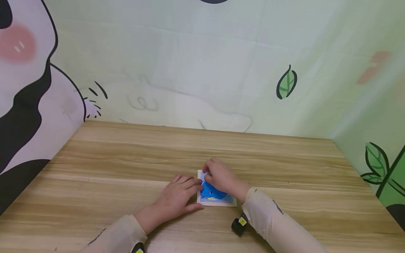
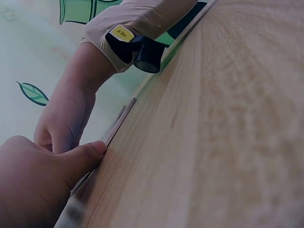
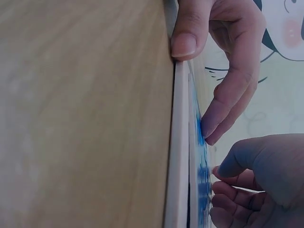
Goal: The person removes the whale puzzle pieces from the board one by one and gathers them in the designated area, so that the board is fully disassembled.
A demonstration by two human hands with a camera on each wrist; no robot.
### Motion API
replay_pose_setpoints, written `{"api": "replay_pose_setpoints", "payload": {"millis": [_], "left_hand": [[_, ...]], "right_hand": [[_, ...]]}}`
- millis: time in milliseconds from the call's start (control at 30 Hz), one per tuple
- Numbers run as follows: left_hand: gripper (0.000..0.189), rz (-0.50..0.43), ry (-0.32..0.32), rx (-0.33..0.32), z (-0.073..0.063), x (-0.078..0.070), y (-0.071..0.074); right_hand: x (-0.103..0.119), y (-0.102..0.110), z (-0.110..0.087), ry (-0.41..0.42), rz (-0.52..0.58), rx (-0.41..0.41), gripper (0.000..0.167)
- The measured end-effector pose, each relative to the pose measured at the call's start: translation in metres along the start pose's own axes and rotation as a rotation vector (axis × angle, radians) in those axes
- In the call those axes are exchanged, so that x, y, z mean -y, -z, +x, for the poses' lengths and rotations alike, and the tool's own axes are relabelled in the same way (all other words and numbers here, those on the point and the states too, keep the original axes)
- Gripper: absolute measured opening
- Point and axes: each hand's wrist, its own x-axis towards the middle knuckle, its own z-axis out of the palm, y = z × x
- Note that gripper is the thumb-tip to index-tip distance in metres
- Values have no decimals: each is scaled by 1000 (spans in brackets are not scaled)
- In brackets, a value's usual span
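Head view: a small sq. board w/ pale rim (image 1: 234, 204) lies flat on a wood-grain worktop (image 1: 110, 196), its blue whale (image 1: 213, 193) facing up, btwn two bare hands. L hand (image 1: 177, 196) is loosely spread, not gripping: fingertips reach the board's L side, thumb at the near corner, prob. to stop it sliding. R hand (image 1: 223, 177) arches over the far part, fingers curled in; can't tell if it pinches anything, as its own knuckles hide the tips. L wrist view: L thumb lies along the board's thin edge, seen nearly side-on; R hand is beyond, a black device (image 1: 239, 226) at its cuff. R wrist view: L thumb rests at the rim, w/ fingers bent down to the blue face, approx. a steadying touch; R fingertips bunch close to that face, prob. for fine work there.
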Motion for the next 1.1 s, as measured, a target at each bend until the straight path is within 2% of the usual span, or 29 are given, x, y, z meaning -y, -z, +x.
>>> {"api": "replay_pose_setpoints", "payload": {"millis": [367,700,933,1100], "left_hand": [[52,7,-15,-11,0,0,2],[52,8,-8,26,0,0,3],[50,15,-24,11,-1,-1,4],[50,38,-40,-4,-1,-2,4]], "right_hand": [[-3,-1,3,32,-10,7,18],[-5,-3,3,23,-2,22,20],[-6,-2,3,29,22,30,19],[-8,0,4,37,80,46,20]]}}
